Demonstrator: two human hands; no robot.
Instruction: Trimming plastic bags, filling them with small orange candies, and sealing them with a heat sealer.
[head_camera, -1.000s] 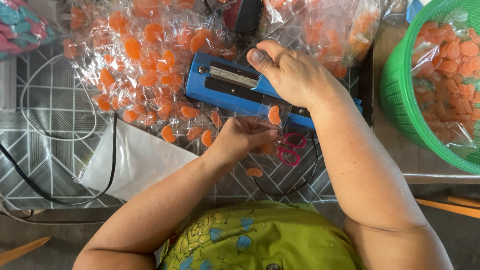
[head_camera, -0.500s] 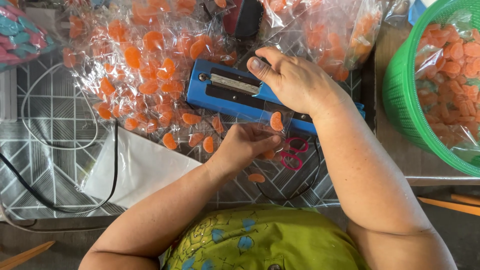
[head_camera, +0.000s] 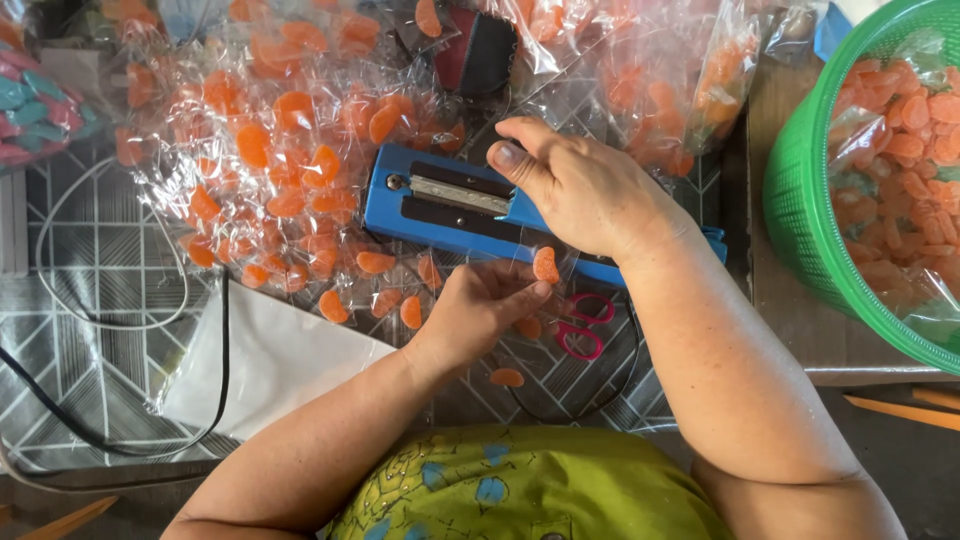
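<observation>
Nearest, the left hand (head_camera: 478, 305) pinches the lower edge of a small clear bag (head_camera: 540, 270) holding one orange candy (head_camera: 545, 265); its fingers are closed on the film. Since a second ago the bag has shifted only slightly, its open end still lying across the blue heat sealer (head_camera: 450, 205). This indicates the seal is in progress. Beyond, the right hand (head_camera: 585, 185) stays pressed on the sealer arm, fingers wrapped over it. Pink scissors (head_camera: 580, 325) lie on the bench (head_camera: 100, 300) beside the bag. Farther off, a pile of bagged candies (head_camera: 280, 170) and a green basket (head_camera: 800, 200) stand.
</observation>
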